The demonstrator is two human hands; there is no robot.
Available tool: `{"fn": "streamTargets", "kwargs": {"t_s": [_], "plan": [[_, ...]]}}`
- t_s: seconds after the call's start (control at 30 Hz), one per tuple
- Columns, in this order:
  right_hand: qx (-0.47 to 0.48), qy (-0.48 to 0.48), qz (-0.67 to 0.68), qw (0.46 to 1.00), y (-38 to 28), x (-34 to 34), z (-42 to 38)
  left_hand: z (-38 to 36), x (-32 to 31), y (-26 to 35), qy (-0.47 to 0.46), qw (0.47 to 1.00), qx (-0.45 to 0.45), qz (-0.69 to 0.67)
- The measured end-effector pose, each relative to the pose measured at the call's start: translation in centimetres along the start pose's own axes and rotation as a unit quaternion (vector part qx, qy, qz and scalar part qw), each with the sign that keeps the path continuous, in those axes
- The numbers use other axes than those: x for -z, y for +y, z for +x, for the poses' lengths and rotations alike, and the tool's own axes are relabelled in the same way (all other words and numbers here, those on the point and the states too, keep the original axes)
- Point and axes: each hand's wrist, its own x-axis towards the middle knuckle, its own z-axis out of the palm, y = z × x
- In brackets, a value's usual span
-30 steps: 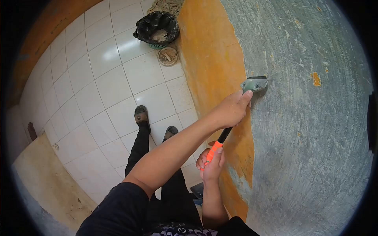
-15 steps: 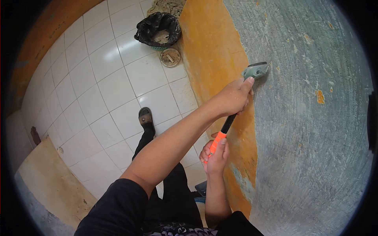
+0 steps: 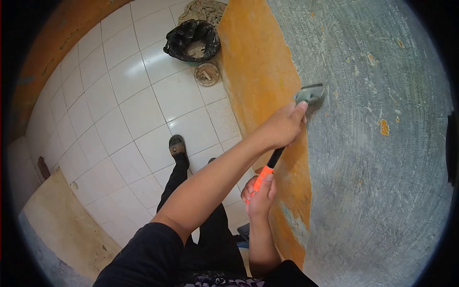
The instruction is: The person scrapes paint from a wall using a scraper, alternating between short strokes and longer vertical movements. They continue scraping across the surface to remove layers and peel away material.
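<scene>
My left hand [image 3: 286, 123] is closed round the upper shaft of a long-handled scraper [image 3: 263, 178], just below its metal head. Lower down, my right hand [image 3: 260, 197] wraps the orange grip of the same tool. The scraper's flat head rests at or very near the wall [image 3: 363, 143], whose rough grey surface meets an orange-yellow painted strip [image 3: 258, 62] along a ragged edge. Small orange patches show within the grey area. My left fingers hide part of the shaft.
A bin lined with a black bag [image 3: 184, 40] stands on the white tiled floor [image 3: 143, 110] by the wall. Beside it are a round lid-like container [image 3: 207, 74] and a crumpled cloth [image 3: 203, 10]. A sandalled foot [image 3: 177, 145] is below; a pale low wall [image 3: 62, 210] is at left.
The scraper head and both hands have shifted slightly down and left in the view. A second foot's tip now shows beside my left forearm. Both hands keep their hold.
</scene>
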Motion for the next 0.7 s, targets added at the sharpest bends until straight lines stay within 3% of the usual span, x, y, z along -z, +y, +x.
{"fn": "streamTargets", "kwargs": {"t_s": [0.7], "plan": [[-0.021,0.003,0.003,1.000,-0.1,-0.6,-0.2,0.1,0.5,0.0,0.004,1.000,0.024,-0.009]]}}
